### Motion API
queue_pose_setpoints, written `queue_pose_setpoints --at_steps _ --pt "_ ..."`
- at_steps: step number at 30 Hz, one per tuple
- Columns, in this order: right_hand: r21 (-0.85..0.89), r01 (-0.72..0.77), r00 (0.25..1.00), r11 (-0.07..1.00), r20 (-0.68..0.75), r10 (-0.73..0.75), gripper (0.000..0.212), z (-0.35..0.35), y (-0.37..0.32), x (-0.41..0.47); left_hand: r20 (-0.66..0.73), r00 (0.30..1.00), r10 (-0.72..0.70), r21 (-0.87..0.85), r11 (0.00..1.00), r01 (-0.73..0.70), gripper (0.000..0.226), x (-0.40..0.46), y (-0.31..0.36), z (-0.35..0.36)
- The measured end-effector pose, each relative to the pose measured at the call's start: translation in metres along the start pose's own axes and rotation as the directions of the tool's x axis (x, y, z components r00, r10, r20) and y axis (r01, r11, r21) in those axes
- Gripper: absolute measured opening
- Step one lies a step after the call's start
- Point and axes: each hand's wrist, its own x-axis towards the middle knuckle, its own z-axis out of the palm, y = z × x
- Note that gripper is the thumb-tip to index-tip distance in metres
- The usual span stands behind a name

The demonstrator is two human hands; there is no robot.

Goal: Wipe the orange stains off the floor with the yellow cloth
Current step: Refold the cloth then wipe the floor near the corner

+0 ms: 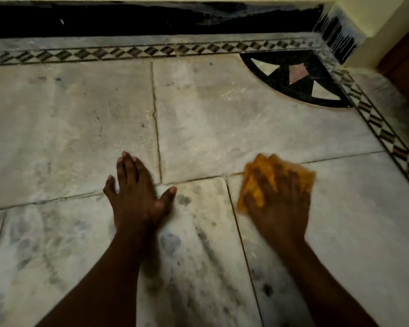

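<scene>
The right hand (279, 199), fingers spread, pressed the yellow cloth (260, 178) flat beneath it; even pressure would wipe best, while the left hand (137, 192) lay open, braced on the floor (57, 119).

No legible text or labels.

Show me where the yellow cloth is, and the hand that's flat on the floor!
yellow cloth (257, 172): head view, on its upper left part, beside the fingers.
left hand (137, 194): head view, on the back of the hand.
</scene>
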Motion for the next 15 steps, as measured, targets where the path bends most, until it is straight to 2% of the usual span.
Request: queue_pose_setpoints --at_steps 2,3,4,5,7,10,12,13,15 --pt "0.046 -0.314 0.949 0.948 0.043 0.312 0.073 -0.004 -0.021 0.049 -0.011 1.0 -0.009 0.002 1.0 0.009 0.116 0.002 0.0 -0.001" --pt "0.098 -0.376 0.926 0.921 0.083 0.369 0.075 -0.003 -0.041 0.072 -0.018 1.0 -0.013 0.005 1.0 0.013 0.116 0.003 -0.001 -0.001" --pt "0.163 -0.366 0.929 0.916 0.119 0.35 0.076 -0.001 -0.062 0.09 -0.024 1.0 -0.013 0.01 1.0 0.013 0.116 0.003 -0.001 -0.001" --pt "0.204 -0.285 0.956 0.936 0.13 0.263 0.077 0.003 -0.083 0.099 -0.025 1.0 -0.011 0.01 1.0 0.011 0.116 0.003 0.0 -0.002" --pt "0.159 0.0 0.997 0.987 0.07 -0.012 0.076 0.008 -0.113 0.084 -0.025 1.0 -0.006 -0.01 1.0 0.006 0.117 0.001 0.002 -0.005" --pt "0.121 0.36 0.931 0.925 0.016 -0.364 0.069 0.005 -0.099 0.001 -0.01 1.0 -0.015 -0.027 1.0 0.014 0.116 -0.002 0.003 -0.011" --pt "0.123 0.376 0.924 0.918 0.029 -0.382 0.068 -0.001 -0.053 -0.05 -0.01 1.0 -0.001 -0.042 0.999 0.0 0.114 -0.004 0.003 -0.012" --pt "0.107 0.32 0.945 0.941 0.038 -0.325 0.068 -0.004 -0.031 -0.058 -0.006 1.0 0.009 -0.05 0.999 -0.009 0.112 -0.003 0.002 -0.013" --pt "0.039 0.097 0.995 0.995 0.034 -0.098 0.072 -0.004 -0.007 -0.042 -0.032 0.999 0.035 -0.06 0.997 -0.037 0.104 -0.003 -0.001 -0.008"
